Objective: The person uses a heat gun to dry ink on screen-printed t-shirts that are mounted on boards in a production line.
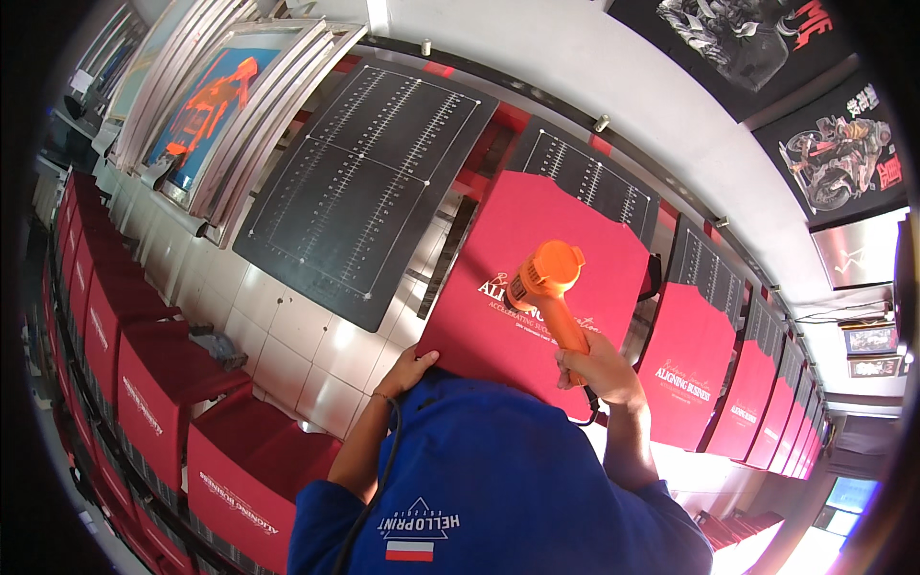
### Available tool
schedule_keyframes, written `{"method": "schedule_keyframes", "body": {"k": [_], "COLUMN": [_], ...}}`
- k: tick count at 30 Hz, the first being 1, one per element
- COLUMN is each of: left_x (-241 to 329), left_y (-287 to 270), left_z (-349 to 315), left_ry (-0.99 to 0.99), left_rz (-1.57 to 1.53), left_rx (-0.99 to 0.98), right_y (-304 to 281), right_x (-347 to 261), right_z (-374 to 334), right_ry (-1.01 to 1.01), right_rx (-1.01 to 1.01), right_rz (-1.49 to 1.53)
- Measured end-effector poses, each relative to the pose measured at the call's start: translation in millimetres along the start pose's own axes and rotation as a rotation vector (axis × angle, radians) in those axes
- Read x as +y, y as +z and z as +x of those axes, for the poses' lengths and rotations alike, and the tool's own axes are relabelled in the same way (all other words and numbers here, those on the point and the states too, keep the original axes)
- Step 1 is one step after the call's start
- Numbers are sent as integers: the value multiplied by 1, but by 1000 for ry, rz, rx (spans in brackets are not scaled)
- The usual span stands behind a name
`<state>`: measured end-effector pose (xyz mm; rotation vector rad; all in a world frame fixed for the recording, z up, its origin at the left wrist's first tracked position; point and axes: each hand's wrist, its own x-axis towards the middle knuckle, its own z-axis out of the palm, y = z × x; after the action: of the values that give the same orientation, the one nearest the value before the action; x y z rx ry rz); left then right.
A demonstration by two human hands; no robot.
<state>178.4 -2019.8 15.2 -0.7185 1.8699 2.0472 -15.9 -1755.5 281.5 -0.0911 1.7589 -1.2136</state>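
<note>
My right hand (602, 369) is wrapped around the handle of an orange heat gun (556, 278). Its dark nozzle points down and left, over the white lettering on a red T-shirt (537, 216). The shirt lies flat on a printing board directly in front of me. At that shirt's near left corner is my left hand (407, 372), thumb extended and fingers curled; what they hold, if anything, is hidden. A black cord (372, 498) passes the left wrist and runs down over my blue shirt.
Left of the red shirt is a bare black board (369, 172) with white ruler marks. Framed screens (206, 115) lean at the far left. More red shirts on boards (678, 369) line the right; another row (144, 393) curves along the left. A rail (537, 101) follows the wall.
</note>
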Motion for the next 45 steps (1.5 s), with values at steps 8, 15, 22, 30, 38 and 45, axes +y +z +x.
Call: {"method": "schedule_keyframes", "body": {"k": [8, 15, 22, 30, 38, 45], "left_x": [0, 4, 13, 7, 15, 11], "left_y": [-1, 0, 1, -1, -1, -1], "left_z": [0, -2, -4, -2, -4, -3], "left_ry": [4, 10, -14, 17, 2, -4], "left_rz": [30, -2, 0, -9, 30, 34], "left_rx": [-4, -13, -10, -22, -37, -36], "right_y": [3, 0, -3, -5, -5, -8], "right_x": [4, 9, 9, 17, 19, 24], "right_z": [-7, -11, -15, -16, -22, -25], "right_ry": [-20, -24, -1, -24, -14, 2], "right_rx": [67, 49, 127, 162, 192, 203], "right_rz": [14, 36, 35, 26, 55, 101]}}
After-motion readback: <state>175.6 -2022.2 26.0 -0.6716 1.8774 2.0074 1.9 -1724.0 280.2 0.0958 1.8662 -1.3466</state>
